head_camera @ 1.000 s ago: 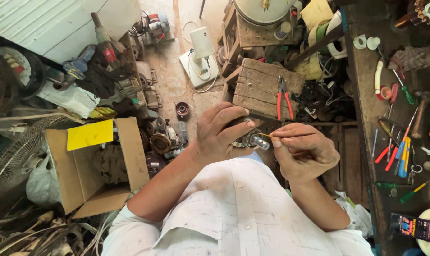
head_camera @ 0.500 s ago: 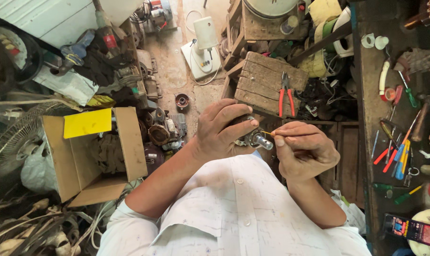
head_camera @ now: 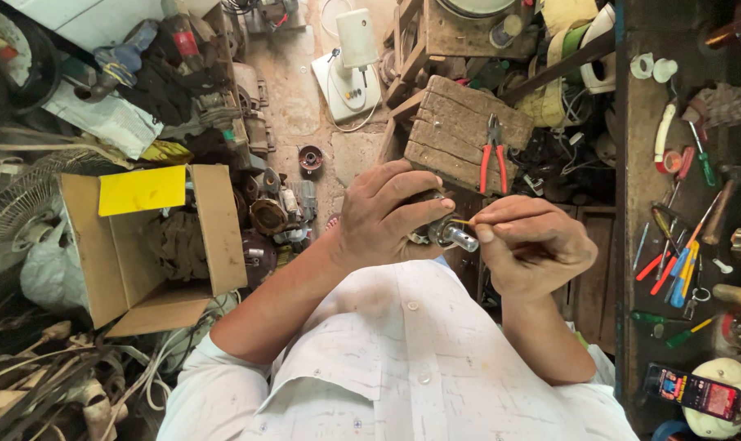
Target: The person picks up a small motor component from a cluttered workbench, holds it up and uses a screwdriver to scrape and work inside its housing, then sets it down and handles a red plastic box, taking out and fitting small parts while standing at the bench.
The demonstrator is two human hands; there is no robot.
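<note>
A small motor part with a shiny metal shaft (head_camera: 454,237) sits in front of the person's chest, above the white shirt (head_camera: 403,367), held between both hands. The left hand (head_camera: 387,214) wraps over it from above, its fingers (head_camera: 411,192) curled and clamped around the dark body so that only the bright cylindrical end pokes out towards the right. The right hand (head_camera: 534,245) is just beside it, its thumb and forefinger pinched together on a thin copper-coloured wire (head_camera: 464,221) whose tip meets the top of the metal piece. How the wire joins the part is too small to tell.

Beyond the hands, on a rough wooden block (head_camera: 460,139), lies a pair of red-handled pliers (head_camera: 492,157). On the right runs a dark desk (head_camera: 632,245) strewn with screwdrivers (head_camera: 673,265) in red, yellow, blue and green. On the left an open cardboard box (head_camera: 133,261) with a yellow sheet (head_camera: 142,189) on one flap stands on the floor, with old motors and metal scrap (head_camera: 276,212) next to it and a fan grille (head_camera: 19,204) at the far edge. A white appliance with a cord (head_camera: 352,65) rests on the bare floor further off.
</note>
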